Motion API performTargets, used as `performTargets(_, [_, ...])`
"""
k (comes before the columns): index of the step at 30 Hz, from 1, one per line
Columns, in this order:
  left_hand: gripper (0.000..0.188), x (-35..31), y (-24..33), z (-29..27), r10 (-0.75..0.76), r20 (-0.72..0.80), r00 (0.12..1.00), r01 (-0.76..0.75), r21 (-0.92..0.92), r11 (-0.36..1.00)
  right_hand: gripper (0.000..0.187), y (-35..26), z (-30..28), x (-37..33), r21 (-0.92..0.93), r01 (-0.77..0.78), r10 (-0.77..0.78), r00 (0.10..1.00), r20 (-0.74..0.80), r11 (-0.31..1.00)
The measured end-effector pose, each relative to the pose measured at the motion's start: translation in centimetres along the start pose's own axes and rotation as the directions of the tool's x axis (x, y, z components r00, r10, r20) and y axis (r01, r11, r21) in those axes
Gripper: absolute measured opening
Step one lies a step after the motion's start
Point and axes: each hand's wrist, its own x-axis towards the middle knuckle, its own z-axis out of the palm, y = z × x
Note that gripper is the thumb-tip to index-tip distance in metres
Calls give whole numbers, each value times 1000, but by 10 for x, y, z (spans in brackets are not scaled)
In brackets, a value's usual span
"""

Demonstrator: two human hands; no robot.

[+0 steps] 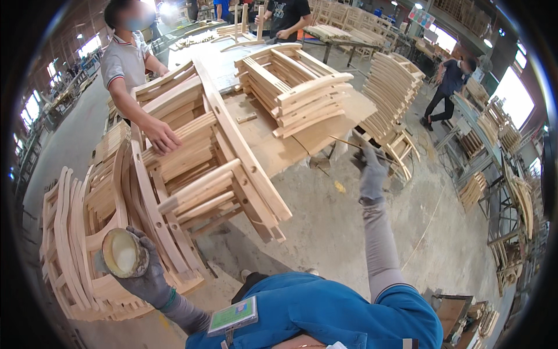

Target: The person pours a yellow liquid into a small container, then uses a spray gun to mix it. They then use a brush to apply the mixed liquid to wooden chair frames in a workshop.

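Observation:
My left hand (150, 282), in a grey glove, is wrapped round a small round cup (143, 259) with whitish stuff inside and a stained rim. I hold it at the lower left, in front of curved wooden frames (78, 232). Out to the right, my gloved right hand (372, 174) is closed on a thin stick (344, 141) that points left towards the table; whether it has bristles cannot be made out. Between my hands, a stack of pale wooden frames with drilled holes (218, 110) juts over the near table edge.
A co-worker's hand (161, 136) rests on the frames at the left. A second stack of wooden frames (314, 87) sits on the brown board-topped table (256, 131). Curved parts are piled high (392, 84) beyond my right hand. Another person (450, 87) stands at the far right.

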Motion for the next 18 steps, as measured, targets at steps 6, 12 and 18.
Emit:
performTargets(6, [54,-35,-60,19,58,-41,997,-55,65,996,11,-26,-198,11,192,68,-31,982,-189,979])
performTargets(12, [53,-61,-124,39,155,-13,988,-154,60,986,10,-51,-307,-1,196,86,-28,959,-281,977])
performTargets(18, [55,-47,-210,64,-53,16,998,52,47,998,12,-79,-364,-3,161,114,-62,952,-299,980])
